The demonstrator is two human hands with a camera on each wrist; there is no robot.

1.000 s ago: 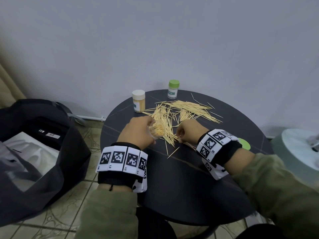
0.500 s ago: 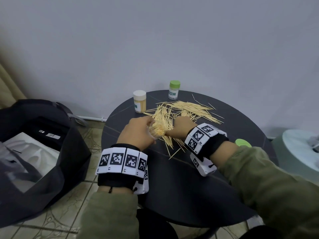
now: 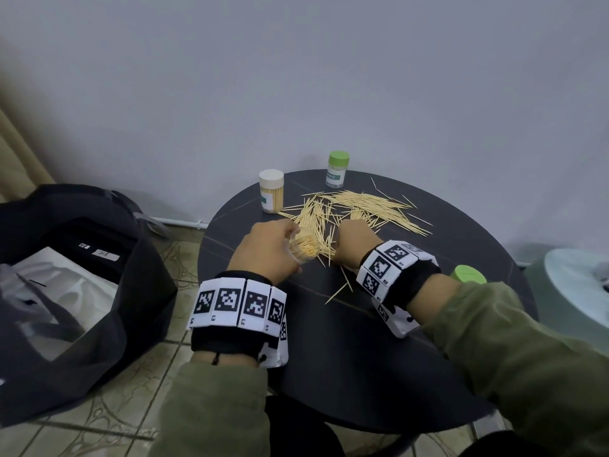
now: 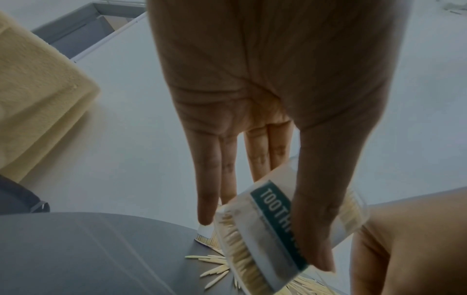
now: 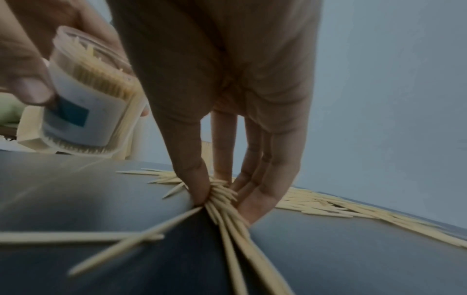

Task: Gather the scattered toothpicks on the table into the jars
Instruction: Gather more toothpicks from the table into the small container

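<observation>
Pale, slender toothpicks, pointed at the ends, are lying scattered in a loose heap across the far half of the round dark table. A small bunch at the heap's near edge is being pinched between the thumb and fingertips of the right hand, pressed down on the tabletop. An open clear jar, nearly full and labelled in teal, is being held tilted by the left hand, thumb and fingers wrapped around it, just left of the right hand. Two capped jars are standing farther back: a white-lidded jar and a green-lidded jar. A loose green lid is resting at the right.
</observation>
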